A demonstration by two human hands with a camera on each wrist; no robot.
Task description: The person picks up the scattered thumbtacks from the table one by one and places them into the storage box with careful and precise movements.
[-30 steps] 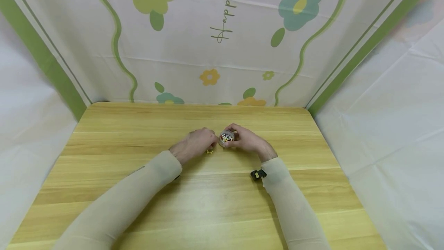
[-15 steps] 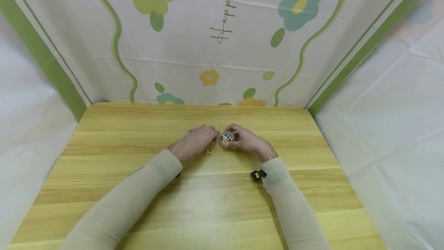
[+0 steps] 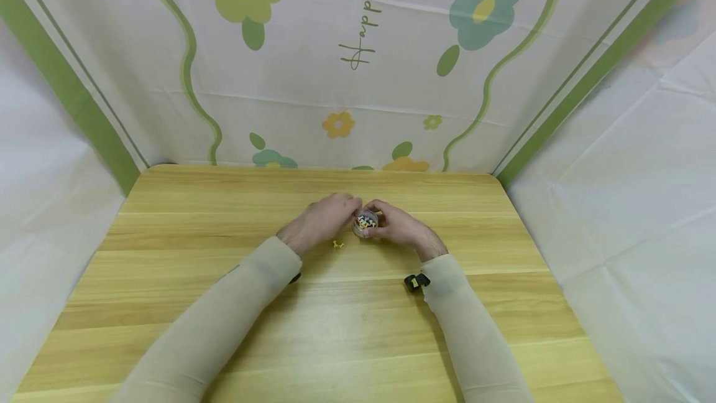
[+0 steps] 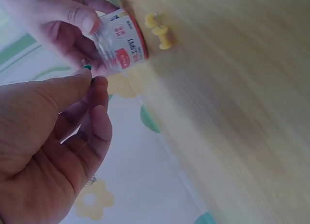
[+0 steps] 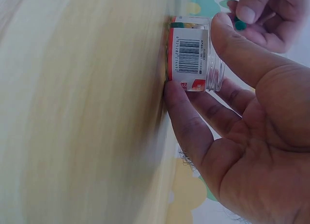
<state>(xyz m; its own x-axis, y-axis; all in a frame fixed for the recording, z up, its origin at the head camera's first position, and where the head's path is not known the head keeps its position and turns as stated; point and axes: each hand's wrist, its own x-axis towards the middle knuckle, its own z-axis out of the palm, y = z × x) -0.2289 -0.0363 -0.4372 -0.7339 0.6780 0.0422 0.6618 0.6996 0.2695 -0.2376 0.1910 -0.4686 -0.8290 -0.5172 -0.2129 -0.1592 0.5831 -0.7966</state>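
A small clear jar (image 5: 189, 52) with a red-and-white label stands upright on the table, several coloured push pins inside. My right hand (image 3: 399, 226) grips it round the side, thumb on the near side and fingers on the far side. Thumb and forefinger of my left hand (image 3: 327, 219) pinch a green push pin (image 5: 240, 24) close by the jar's mouth; most of the pin is hidden by the fingertips. Two yellow push pins (image 4: 162, 33) lie on the wood beside the jar, to its near left in the head view.
The wooden table (image 3: 335, 341) runs back to a white curtain (image 3: 313, 79) printed with flowers. White cloth also hangs along the left and right sides. Each wrist carries a small black camera mount, the right one (image 3: 416, 282) showing plainly.
My left hand has moved right and slightly away from me, from beside the yellow push pins to the jar's rim. My right hand and the jar have stayed in place.
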